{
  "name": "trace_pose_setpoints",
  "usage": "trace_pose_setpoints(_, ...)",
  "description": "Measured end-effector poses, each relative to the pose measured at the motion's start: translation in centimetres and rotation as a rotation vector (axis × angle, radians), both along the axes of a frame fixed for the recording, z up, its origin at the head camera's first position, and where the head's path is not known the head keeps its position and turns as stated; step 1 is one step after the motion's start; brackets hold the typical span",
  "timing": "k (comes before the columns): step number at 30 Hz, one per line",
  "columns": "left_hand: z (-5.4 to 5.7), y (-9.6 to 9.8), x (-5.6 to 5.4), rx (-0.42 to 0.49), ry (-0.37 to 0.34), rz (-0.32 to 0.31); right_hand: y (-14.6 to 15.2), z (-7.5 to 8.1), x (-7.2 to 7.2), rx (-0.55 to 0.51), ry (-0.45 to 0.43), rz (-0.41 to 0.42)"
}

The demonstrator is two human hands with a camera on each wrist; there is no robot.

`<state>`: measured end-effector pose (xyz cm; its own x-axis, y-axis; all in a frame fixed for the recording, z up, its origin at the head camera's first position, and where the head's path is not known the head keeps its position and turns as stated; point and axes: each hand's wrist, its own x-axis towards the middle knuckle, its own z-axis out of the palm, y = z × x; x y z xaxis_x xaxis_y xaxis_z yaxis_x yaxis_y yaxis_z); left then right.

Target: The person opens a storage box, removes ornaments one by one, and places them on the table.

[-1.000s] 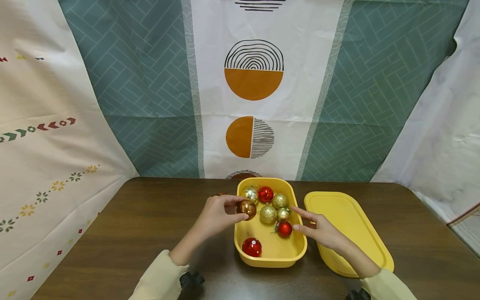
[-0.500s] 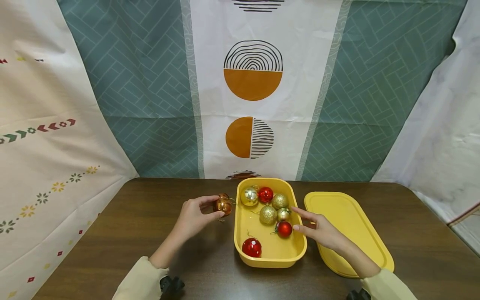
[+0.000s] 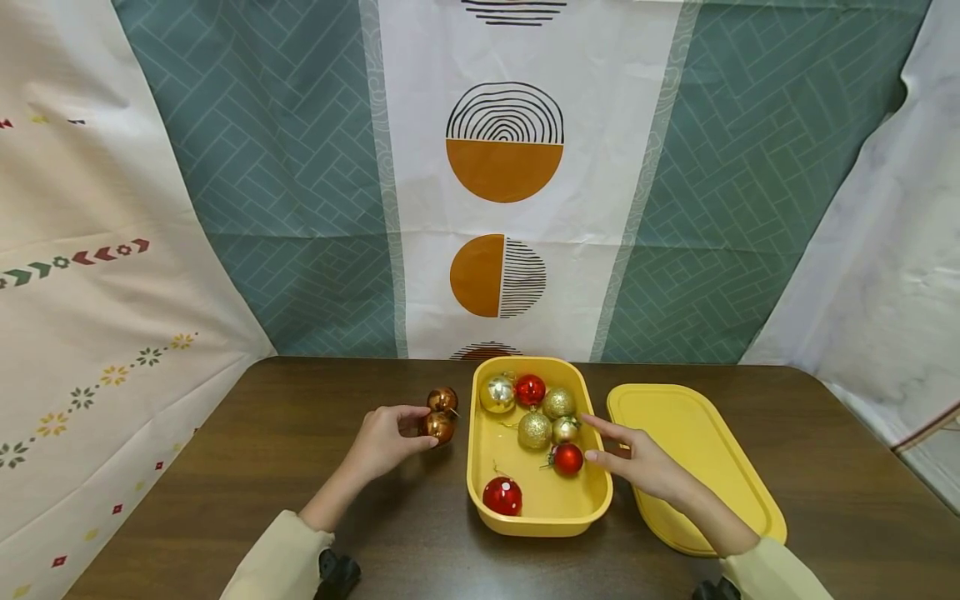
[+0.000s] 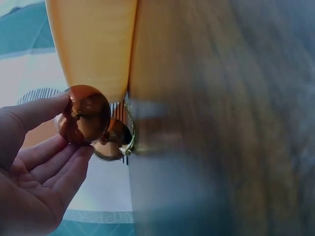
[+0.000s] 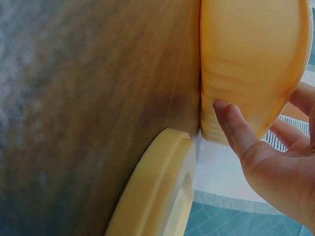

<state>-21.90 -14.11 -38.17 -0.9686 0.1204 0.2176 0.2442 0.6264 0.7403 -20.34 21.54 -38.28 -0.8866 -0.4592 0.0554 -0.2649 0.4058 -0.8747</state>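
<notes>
My left hand [image 3: 386, 442] pinches a shiny copper Christmas bauble [image 3: 438, 427] between thumb and fingers, low over the table left of the yellow box. Just beyond it sits a second copper bauble [image 3: 442, 400], overlapping it in the head view. In the left wrist view the held bauble [image 4: 86, 115] hides part of the other one [image 4: 112, 140], which has a gold loop. My right hand [image 3: 648, 462] lies over the right rim of the yellow box [image 3: 474, 467], with relaxed fingers. Two of its fingertips lie along the outer wall in the right wrist view.
Inside the box are red baubles [image 3: 502, 496], glittery gold baubles [image 3: 535, 432] and shiny gold baubles [image 3: 497, 393]. A flat yellow lid [image 3: 708, 467] lies on the dark wooden table [image 3: 300, 433] to the right, under my right forearm. Patterned cloth [image 3: 502, 275] hangs behind the table.
My left hand has carried the copper bauble leftward out of the box, then slightly toward me, beside the other copper bauble. The right hand has stayed at the rim.
</notes>
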Motion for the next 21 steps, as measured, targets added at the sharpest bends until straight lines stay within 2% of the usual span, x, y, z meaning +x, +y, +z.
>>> trace_pose_setpoints(21, -0.62, 0.05, -0.77, -0.088, -0.087, -0.001, -0.05, 0.15, 0.1, 0.017, 0.001, -0.011)
